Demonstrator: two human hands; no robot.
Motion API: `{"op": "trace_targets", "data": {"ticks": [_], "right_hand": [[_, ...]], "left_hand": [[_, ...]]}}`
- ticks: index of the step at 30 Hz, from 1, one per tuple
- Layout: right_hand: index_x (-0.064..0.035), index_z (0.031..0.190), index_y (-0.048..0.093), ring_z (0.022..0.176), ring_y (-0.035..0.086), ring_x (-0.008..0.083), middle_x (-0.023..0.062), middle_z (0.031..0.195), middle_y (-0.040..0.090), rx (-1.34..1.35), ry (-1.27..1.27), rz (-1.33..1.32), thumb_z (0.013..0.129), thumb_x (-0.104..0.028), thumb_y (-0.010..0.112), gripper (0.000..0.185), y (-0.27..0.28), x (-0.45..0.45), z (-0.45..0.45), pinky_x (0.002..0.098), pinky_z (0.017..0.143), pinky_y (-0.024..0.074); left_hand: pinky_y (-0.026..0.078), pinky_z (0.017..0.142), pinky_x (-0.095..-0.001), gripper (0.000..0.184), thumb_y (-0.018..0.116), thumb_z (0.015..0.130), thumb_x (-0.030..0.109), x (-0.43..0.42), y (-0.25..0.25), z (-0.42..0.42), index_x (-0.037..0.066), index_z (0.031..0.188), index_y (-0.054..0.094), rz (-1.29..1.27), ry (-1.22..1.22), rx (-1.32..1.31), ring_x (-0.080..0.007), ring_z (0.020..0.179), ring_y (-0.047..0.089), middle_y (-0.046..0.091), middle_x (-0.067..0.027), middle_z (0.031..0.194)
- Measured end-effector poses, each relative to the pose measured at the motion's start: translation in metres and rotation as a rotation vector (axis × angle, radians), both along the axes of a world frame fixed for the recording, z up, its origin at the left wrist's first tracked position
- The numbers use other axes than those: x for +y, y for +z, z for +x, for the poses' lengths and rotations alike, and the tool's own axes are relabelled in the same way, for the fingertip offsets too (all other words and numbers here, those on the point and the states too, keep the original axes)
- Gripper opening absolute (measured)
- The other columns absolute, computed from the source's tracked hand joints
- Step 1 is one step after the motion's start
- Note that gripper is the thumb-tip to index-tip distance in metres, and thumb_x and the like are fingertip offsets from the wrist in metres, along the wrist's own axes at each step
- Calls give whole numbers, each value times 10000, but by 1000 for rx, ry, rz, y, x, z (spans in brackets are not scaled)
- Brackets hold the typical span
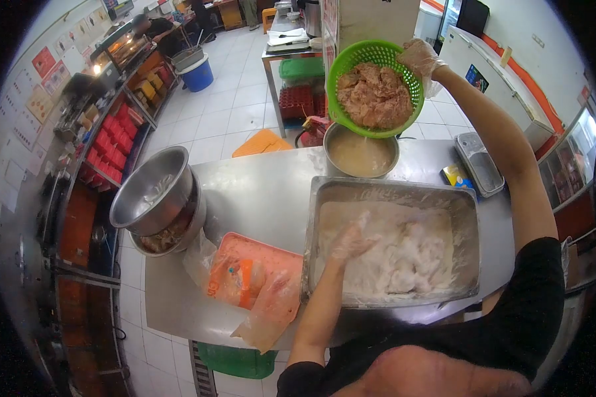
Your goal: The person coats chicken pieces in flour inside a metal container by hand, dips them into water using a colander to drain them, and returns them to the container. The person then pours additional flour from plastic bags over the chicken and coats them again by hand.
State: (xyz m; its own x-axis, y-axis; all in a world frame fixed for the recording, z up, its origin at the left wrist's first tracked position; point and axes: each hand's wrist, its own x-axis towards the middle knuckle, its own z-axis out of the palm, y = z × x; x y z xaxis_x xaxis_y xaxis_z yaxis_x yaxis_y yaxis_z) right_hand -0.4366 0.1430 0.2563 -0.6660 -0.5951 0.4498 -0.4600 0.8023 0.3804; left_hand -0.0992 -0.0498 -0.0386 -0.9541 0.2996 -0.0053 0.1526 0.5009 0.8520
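Note:
My right hand (420, 59), in a clear plastic glove, grips the rim of a green colander (332, 79). The colander is tilted and holds pieces of raw, battered-looking meat (375, 96). It hangs over a metal pot (362, 157) of cloudy tan liquid. My left hand (348, 241), gloved and dusted white, is at the flour (351, 278) in a deep steel tray (314, 241). Its fingers are apart, with nothing seen in them. Several flour-coated meat pieces (410, 261) lie heaped to the right of that hand.
Left on the steel table (218, 178), a metal bowl (149, 192) sits over another bowl (198, 225) of food. A pink tray (285, 264) with plastic bags touches the flour tray's side. A lidded metal container (480, 162) and a yellow-blue box (455, 176) stand at right.

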Motion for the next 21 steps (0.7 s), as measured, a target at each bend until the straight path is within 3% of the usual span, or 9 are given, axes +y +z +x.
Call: {"op": "trace_targets", "data": {"ticks": [1, 4, 7, 9, 12, 14, 17, 19, 21], "right_hand": [[-168, 813, 652, 812, 654, 232, 47, 754, 614, 23, 18, -2, 770, -198, 608, 69, 0, 0, 1, 346, 804, 549], [-159, 822, 653, 826, 658, 232, 61, 766, 621, 165, 27, 434, 779, -218, 602, 89, 1, 0, -1, 351, 819, 544], [-150, 837, 658, 830, 660, 230, 72, 766, 620, -198, 28, -116, 793, -228, 586, 115, 1, -2, -3, 350, 828, 538], [-135, 843, 653, 838, 657, 244, 85, 785, 624, 98, -34, 469, 814, -250, 579, 141, 4, -4, 5, 347, 835, 532], [-121, 875, 660, 843, 653, 268, 98, 808, 627, 111, 39, 426, 850, -268, 557, 181, -1, 3, 0, 354, 844, 528], [-116, 890, 667, 860, 652, 278, 120, 821, 626, 12, 2, 259, 858, -296, 553, 216, 3, -4, 6, 362, 858, 523], [-104, 897, 674, 891, 651, 283, 157, 825, 619, -117, -62, -47, 864, -351, 548, 279, -6, -9, 21, 377, 868, 514], [-97, 839, 664, 904, 638, 306, 182, 816, 608, -285, -150, -206, 836, -385, 553, 309, -9, -16, 20, 428, 826, 501], [-107, 828, 657, 876, 616, 350, 162, 817, 606, -65, 67, 168, 824, -349, 547, 266, -33, 0, 0, 469, 782, 485]], "left_hand": [[375, 1088, -379, 775, 708, 816, 350, 0, 2, 0, -43, 1409, 400, -1, 0, 1, -353, 1303, 470, 488, -248, 1390], [381, 1084, -377, 766, 714, 811, 349, -1, 9, 0, -51, 1394, 418, -21, 1, -18, -355, 1297, 476, 492, -246, 1387], [378, 1086, -379, 769, 721, 807, 344, -2, 13, 1, -59, 1389, 419, -18, -6, -54, -354, 1297, 476, 494, -246, 1385], [381, 1085, -378, 774, 722, 806, 358, -1, 8, -1, -55, 1389, 424, -52, -3, -38, -334, 1298, 483, 502, -244, 1379], [392, 1069, -374, 738, 705, 824, 362, 2, -2, 0, -37, 1382, 433, 125, 92, -20, -356, 1267, 501, 523, -239, 1354], [400, 1058, -381, 718, 705, 826, 355, -3, 65, -1, -37, 1368, 444, 173, 175, -55, -357, 1245, 515, 541, -245, 1321], [419, 1029, -411, 669, 696, 827, 329, 4, 138, -32, -56, 1325, 469, 523, 372, -46, -365, 1174, 551, 585, -253, 1234], [403, 1040, -430, 687, 683, 807, 327, 13, 168, -72, -57, 1329, 456, 335, 483, 372, -403, 1201, 508, 533, -278, 1275], [367, 1069, -461, 722, 668, 784, 340, 23, 204, -98, -55, 1342, 437, 44, 723, 601, -457, 1244, 443, 447, -325, 1343]]}}
